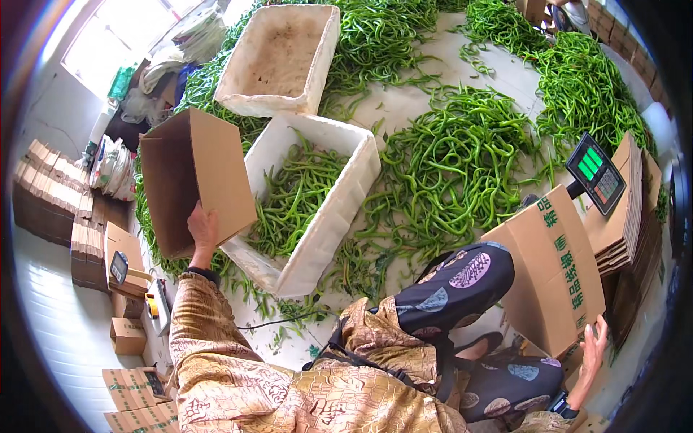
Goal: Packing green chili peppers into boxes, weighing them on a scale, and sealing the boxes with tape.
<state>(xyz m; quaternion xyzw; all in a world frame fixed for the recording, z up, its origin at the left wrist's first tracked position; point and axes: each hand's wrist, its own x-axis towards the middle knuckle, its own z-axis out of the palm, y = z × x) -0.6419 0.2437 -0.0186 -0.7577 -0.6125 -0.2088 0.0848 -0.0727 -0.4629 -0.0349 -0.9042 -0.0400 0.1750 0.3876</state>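
Note:
My left hand (203, 226) grips an open brown cardboard box (222, 177), lifted and turned on its side over the left end of a white foam crate (323, 229) part-filled with long green peppers (296, 198). At the lower right, my right hand (592, 346) has its fingers apart beside the lower right corner of another cardboard box (538, 278) with green printing. That box stands by my bent legs (462, 285), just below a scale's display (595, 173) with a keypad.
Another white crate (278, 50), dirty inside, lies behind. Loose pepper heaps (462, 151) cover much floor. Flattened cartons (628, 216) lean at right; carton stacks (50, 184), a second scale (157, 307) and bags (115, 169) line the left. A person's foot (574, 16) shows at top right.

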